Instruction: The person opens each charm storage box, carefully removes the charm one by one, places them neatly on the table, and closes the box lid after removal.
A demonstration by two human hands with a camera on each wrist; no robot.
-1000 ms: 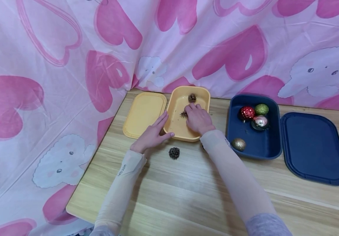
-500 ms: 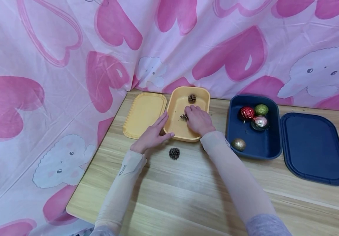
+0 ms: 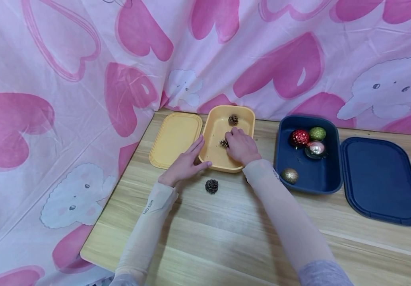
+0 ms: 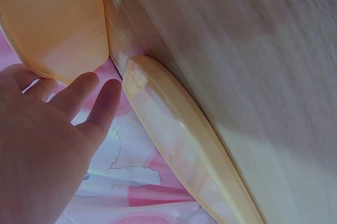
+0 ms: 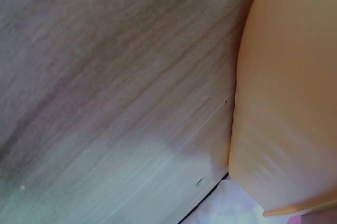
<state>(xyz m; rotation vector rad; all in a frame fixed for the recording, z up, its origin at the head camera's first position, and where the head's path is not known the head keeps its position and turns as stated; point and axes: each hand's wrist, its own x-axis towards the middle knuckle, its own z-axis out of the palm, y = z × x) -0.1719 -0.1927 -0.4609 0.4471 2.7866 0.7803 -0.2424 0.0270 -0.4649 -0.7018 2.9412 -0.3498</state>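
In the head view a yellow box [image 3: 227, 166] stands near the back of the table. My right hand [image 3: 243, 147] reaches into it, its curled fingers holding a small pine cone [image 3: 223, 143] low inside; the fingertips are partly hidden. Another pine cone [image 3: 233, 120] lies at the box's far end. My left hand [image 3: 184, 165] rests with straight fingers against the box's left rim, thumb at the near corner. The left wrist view shows that hand [image 4: 47, 139] beside the box wall [image 4: 58, 23]. A darker pine cone [image 3: 211, 186] sits on the table in front.
A yellow lid [image 3: 175, 140] lies left of the box. To the right stands a navy box [image 3: 309, 184] with several baubles, including a red one [image 3: 299, 138] and a gold one [image 3: 289, 175]. Beside it is a navy lid [image 3: 382, 180]. A pink curtain [image 3: 205, 59] hangs behind.
The pine cone at my right fingertips has shifted slightly toward the near side of the box and shows more. My left hand has stayed in place.
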